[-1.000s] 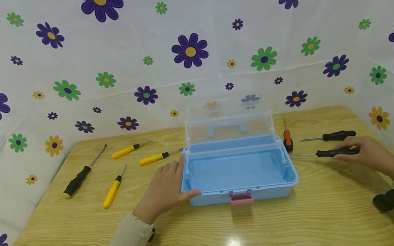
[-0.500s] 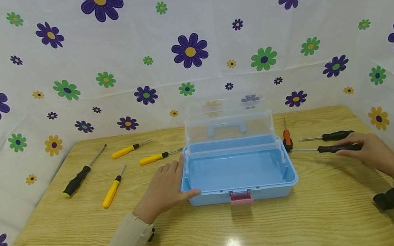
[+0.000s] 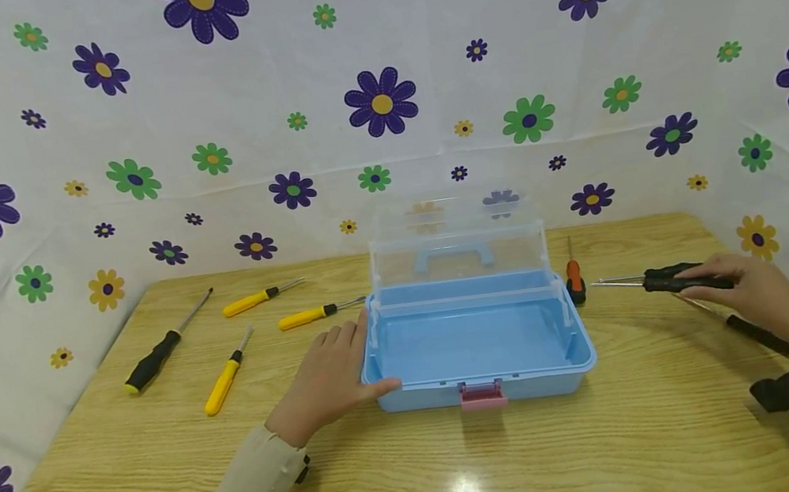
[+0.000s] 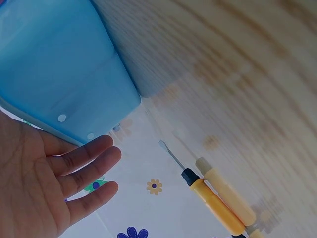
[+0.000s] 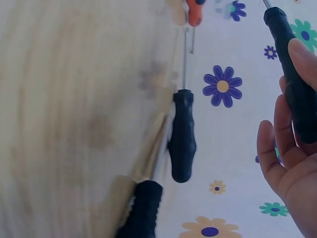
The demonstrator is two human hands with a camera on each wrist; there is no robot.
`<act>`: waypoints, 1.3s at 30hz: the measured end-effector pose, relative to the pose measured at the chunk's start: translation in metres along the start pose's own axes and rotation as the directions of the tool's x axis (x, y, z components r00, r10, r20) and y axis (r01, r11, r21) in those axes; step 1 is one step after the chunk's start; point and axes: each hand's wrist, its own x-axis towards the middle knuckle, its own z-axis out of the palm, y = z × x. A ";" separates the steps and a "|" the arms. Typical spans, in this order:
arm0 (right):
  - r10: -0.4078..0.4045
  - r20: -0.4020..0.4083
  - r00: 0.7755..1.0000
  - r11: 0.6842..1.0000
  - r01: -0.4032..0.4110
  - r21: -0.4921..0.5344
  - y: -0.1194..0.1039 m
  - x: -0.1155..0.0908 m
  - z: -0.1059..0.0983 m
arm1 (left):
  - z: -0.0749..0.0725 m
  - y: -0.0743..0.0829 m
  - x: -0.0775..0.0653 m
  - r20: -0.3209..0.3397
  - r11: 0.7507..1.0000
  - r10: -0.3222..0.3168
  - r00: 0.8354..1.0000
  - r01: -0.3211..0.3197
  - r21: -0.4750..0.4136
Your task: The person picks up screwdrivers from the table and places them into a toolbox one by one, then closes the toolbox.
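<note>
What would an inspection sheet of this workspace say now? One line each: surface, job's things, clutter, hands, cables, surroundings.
Surface: wood-grain table, with a glare spot in front of the box.
Job's things: blue box with its clear lid raised; black-handled screwdriver in hand.
Other tools: two more black-handled ones and an orange-and-black screwdriver lie to the box's right; three yellow-handled screwdrivers and a black one with a yellow end lie to its left.
Clutter: nothing seen beyond these tools.
Left hand: rests against the box's left side, thumb over the rim.
Right hand: holds the screwdriver.
Cables: nothing seen.
Surroundings: white cloth with flower print.
</note>
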 end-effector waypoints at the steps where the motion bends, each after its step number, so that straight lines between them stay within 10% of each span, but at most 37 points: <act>1: -0.002 -0.007 1.000 1.000 0.002 0.006 0.000 0.000 -0.002 | 0.000 0.000 0.000 -0.001 1.000 0.001 1.000 -0.001 -0.001; 39: -0.006 -0.039 0.999 0.995 0.010 0.102 -0.045 0.032 -0.011 | 0.000 0.001 0.000 -0.016 1.000 0.011 1.000 -0.011 -0.010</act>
